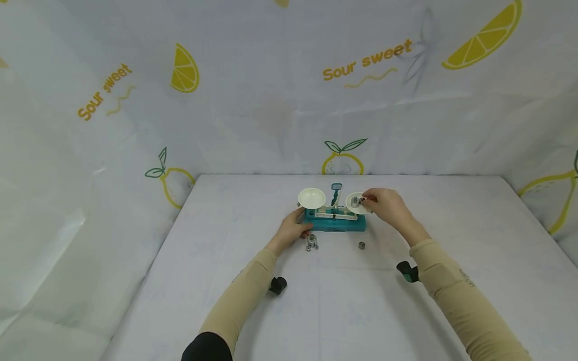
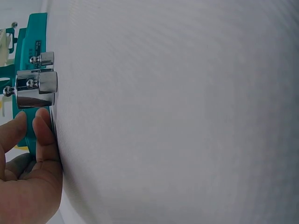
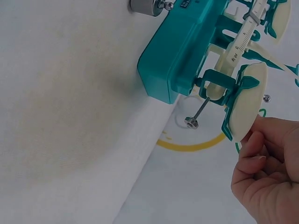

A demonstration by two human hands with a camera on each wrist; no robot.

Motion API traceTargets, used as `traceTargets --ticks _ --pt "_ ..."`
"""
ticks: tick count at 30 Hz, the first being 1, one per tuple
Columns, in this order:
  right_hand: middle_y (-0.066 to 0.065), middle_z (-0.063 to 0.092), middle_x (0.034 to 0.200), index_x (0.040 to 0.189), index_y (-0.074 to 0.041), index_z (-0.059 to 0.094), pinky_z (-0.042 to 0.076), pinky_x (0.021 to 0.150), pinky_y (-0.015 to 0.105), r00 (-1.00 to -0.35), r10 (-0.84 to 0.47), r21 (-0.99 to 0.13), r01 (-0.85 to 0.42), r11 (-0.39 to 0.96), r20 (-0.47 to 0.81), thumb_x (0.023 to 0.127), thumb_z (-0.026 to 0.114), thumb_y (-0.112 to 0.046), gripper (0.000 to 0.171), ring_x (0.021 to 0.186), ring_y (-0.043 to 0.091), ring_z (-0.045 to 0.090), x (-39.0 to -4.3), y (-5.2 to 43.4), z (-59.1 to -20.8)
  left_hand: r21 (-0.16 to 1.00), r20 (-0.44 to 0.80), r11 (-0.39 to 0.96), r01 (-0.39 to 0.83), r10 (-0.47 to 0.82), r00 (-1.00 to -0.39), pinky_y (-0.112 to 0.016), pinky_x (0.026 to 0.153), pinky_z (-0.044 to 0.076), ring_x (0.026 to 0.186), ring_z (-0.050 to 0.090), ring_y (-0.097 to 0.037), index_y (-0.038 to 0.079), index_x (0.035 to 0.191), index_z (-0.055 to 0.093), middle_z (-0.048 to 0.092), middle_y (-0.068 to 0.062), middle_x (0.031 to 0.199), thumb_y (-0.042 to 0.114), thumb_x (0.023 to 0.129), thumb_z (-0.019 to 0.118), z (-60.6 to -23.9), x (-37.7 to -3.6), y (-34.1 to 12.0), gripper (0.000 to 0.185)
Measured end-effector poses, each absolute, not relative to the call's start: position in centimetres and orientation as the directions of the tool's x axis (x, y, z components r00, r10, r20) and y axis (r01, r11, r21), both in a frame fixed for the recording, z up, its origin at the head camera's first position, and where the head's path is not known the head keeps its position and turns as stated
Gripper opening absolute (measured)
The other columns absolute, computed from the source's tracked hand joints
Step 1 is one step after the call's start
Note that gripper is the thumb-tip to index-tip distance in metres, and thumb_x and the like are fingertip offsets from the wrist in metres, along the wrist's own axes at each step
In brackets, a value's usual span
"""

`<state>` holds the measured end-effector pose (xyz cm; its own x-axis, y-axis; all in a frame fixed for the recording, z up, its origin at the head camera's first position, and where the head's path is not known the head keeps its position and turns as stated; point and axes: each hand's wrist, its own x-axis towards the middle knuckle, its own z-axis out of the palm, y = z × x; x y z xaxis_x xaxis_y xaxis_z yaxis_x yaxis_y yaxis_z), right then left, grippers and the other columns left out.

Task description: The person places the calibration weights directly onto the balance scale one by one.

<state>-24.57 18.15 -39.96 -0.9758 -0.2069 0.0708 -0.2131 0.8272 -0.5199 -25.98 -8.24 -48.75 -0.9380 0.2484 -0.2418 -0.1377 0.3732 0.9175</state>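
Note:
A teal balance scale [image 1: 335, 224] with two cream pans stands on the table. My left hand [image 1: 291, 229] grips the left end of its base, thumb and fingers on either side in the left wrist view. The left pan [image 1: 311, 199] holds nothing. On the right pan [image 1: 349, 206] stands a small metal weight [image 1: 354, 201]. There my right hand [image 1: 387, 204] pinches another small weight [image 1: 361, 200] over the pan. In the right wrist view its curled fingers [image 3: 252, 161] are right at the pan's rim, the fingertips partly hidden behind it.
Several shiny knobbed weights [image 2: 35, 88] stand close in front of the base, near the left hand. One more weight [image 1: 362, 245] stands in front of the base's right end. White lemon-printed sheeting [image 1: 271, 125] hangs behind the table [image 1: 384, 311].

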Motion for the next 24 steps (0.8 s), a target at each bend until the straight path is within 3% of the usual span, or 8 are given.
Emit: traceTargets --ticks 13,18,24 --pt "0.020 0.065 0.096 0.108 0.003 0.064 0.050 0.063 0.031 -0.975 -0.167 -0.545 -0.219 0.809 0.144 0.091 0.058 -0.012 0.024 0.082 0.027 0.059 -23.5 18.3 -39.6 0.913 -0.243 0.385 -0.135 0.248 -0.938 -0.019 0.061 0.051 0.064 0.058 -0.007 0.011 0.147 0.029 0.064 -0.012 0.091 0.014 0.090 0.061 -48.8 -26.1 -8.1 0.066" --pt "0.015 0.064 0.089 0.100 0.001 0.067 0.046 0.062 0.028 -0.970 -0.185 -0.558 -0.243 0.793 0.159 0.089 0.061 -0.015 0.020 0.078 0.024 0.055 -22.4 18.5 -39.4 0.916 -0.239 0.377 -0.136 0.244 -0.940 -0.019 0.061 0.051 0.064 0.058 -0.007 0.010 0.147 0.028 0.063 -0.014 0.099 0.014 0.089 0.062 -48.8 -26.1 -8.1 0.066" --pt "0.007 0.063 0.081 0.095 -0.004 0.067 0.044 0.061 0.026 -0.964 -0.236 -0.566 -0.261 0.782 0.119 0.088 0.063 -0.014 0.014 0.073 0.018 0.052 -21.0 18.7 -39.5 0.914 -0.246 0.380 -0.142 0.241 -0.939 -0.019 0.061 0.051 0.064 0.058 -0.007 0.008 0.147 0.027 0.064 -0.015 0.095 0.014 0.090 0.061 -48.6 -25.9 -8.2 0.067"
